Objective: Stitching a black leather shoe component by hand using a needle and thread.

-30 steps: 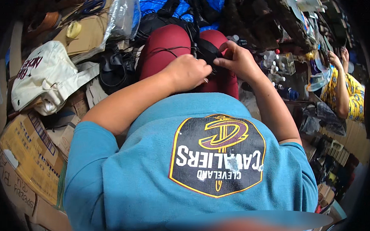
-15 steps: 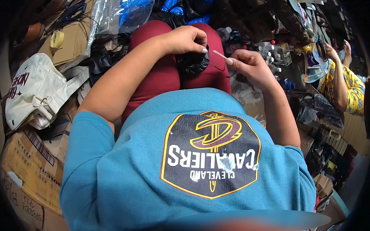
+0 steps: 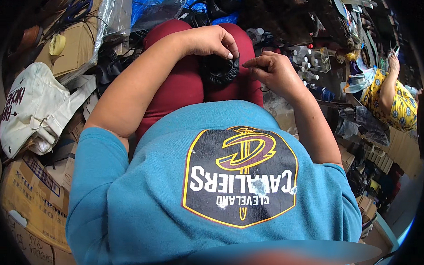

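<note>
My left hand (image 3: 212,43) rests on my lap with its fingers curled over a round black padded piece (image 3: 219,72), gripping its top edge. The piece lies between my dark red trouser legs (image 3: 182,82). My right hand (image 3: 271,70) hovers just to the right of the black piece, fingertips pinched together; whether something thin is held between them I cannot tell. My blue shirt (image 3: 144,200) fills the lower picture.
A white cloth bag (image 3: 31,108) and cardboard boxes (image 3: 32,195) lie at my left. Small bottles (image 3: 305,61) and clutter crowd the upper right. Another person in a yellow patterned top (image 3: 390,100) sits at the far right.
My right hand has come back in close to the black piece, after drawing away to the right half a second ago. My left hand stays on the piece.
</note>
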Action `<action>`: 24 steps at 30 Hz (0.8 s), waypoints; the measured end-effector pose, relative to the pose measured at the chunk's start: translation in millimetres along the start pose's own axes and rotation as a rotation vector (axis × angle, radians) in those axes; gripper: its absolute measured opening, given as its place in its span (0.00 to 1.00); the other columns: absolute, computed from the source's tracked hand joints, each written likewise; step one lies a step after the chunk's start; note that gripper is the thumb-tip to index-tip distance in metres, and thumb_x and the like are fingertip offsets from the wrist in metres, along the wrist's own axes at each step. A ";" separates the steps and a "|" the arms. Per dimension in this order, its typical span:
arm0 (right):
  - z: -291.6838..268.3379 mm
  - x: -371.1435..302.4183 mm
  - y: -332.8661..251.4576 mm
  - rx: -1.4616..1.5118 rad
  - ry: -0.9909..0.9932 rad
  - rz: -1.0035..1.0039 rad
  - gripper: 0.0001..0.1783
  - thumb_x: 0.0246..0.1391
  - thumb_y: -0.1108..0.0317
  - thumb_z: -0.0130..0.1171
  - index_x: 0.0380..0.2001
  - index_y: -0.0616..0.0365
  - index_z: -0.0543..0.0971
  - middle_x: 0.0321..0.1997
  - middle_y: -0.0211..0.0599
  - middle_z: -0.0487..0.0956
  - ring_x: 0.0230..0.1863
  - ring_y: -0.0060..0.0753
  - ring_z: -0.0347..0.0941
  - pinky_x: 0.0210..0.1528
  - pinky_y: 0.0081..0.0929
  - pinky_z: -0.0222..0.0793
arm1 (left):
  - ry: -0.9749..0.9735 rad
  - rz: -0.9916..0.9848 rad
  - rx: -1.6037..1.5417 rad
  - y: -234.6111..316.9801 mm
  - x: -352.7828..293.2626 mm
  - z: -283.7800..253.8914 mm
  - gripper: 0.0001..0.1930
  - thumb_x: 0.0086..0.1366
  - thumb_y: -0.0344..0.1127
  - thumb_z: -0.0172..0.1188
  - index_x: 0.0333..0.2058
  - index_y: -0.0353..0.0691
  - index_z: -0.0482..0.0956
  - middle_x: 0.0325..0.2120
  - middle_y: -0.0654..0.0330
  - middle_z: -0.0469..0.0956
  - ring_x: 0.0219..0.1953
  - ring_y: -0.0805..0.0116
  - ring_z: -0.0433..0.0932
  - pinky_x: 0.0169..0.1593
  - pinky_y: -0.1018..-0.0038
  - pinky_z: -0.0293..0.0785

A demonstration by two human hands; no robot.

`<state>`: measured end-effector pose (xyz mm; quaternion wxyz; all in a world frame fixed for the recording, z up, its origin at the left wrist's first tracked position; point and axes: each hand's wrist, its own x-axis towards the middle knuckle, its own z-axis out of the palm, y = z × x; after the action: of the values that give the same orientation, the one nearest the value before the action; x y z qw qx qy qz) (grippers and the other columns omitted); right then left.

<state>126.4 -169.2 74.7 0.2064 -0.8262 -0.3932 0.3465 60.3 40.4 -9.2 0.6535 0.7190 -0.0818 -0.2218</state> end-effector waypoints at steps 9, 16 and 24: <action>14.8 -6.1 -4.5 -0.013 0.088 0.005 0.11 0.46 0.73 0.60 0.35 0.58 0.82 0.30 0.43 0.77 0.31 0.36 0.76 0.36 0.27 0.71 | 0.011 -0.023 0.010 -2.1 2.5 0.4 0.12 0.55 0.30 0.60 0.38 0.34 0.81 0.34 0.60 0.81 0.39 0.72 0.77 0.50 0.75 0.69; 14.6 -3.5 -1.1 -0.228 0.205 -0.163 0.11 0.42 0.73 0.62 0.33 0.53 0.82 0.30 0.41 0.77 0.32 0.42 0.76 0.35 0.31 0.72 | -0.012 -0.001 0.051 -2.3 4.8 1.1 0.12 0.56 0.30 0.60 0.39 0.35 0.81 0.34 0.60 0.81 0.40 0.73 0.77 0.50 0.75 0.69; 13.2 16.7 26.9 0.075 0.050 -0.196 0.10 0.45 0.76 0.60 0.33 0.53 0.82 0.27 0.33 0.74 0.29 0.30 0.74 0.32 0.27 0.70 | 0.001 0.041 0.098 -5.6 2.2 4.9 0.13 0.54 0.28 0.61 0.39 0.35 0.80 0.33 0.59 0.81 0.39 0.70 0.78 0.49 0.74 0.70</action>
<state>137.9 -171.4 42.4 0.2799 -0.7840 -0.4534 0.3185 59.2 35.8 -15.4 0.6221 0.7483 -0.1067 -0.2039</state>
